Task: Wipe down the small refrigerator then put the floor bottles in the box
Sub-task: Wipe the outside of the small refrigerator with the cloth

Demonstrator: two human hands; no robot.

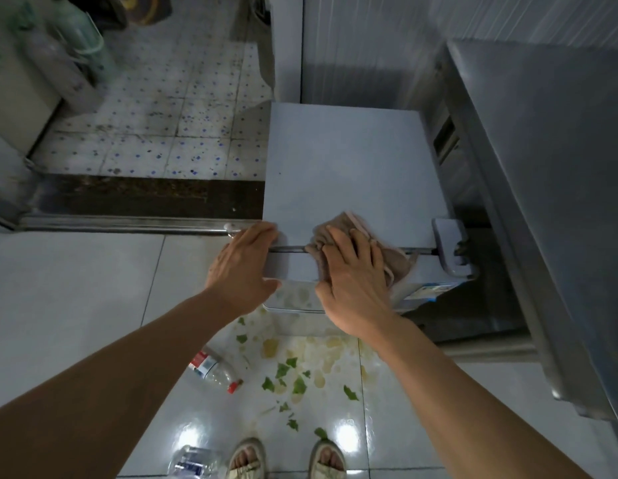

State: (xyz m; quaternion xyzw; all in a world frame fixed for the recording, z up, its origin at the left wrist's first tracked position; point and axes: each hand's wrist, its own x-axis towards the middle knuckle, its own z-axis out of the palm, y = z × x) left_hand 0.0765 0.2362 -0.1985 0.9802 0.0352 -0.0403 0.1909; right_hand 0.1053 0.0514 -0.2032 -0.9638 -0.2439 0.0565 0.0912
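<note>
The small white refrigerator stands in front of me, seen from above. My left hand rests on its front left corner, fingers on the top edge and thumb down the front. With straight fingers, my right hand presses a brownish cloth against the front top edge, over the door seam. Two clear plastic bottles lie on the floor: one with a red cap and red label below my left hand, another beside my left foot at the bottom edge. No box is in view.
Green leaf scraps and yellowish spill stains cover the glossy floor tiles before the fridge. A steel counter runs along the right. A dark threshold with a metal rail leads to a dotted tile floor at the left, where bottles stand.
</note>
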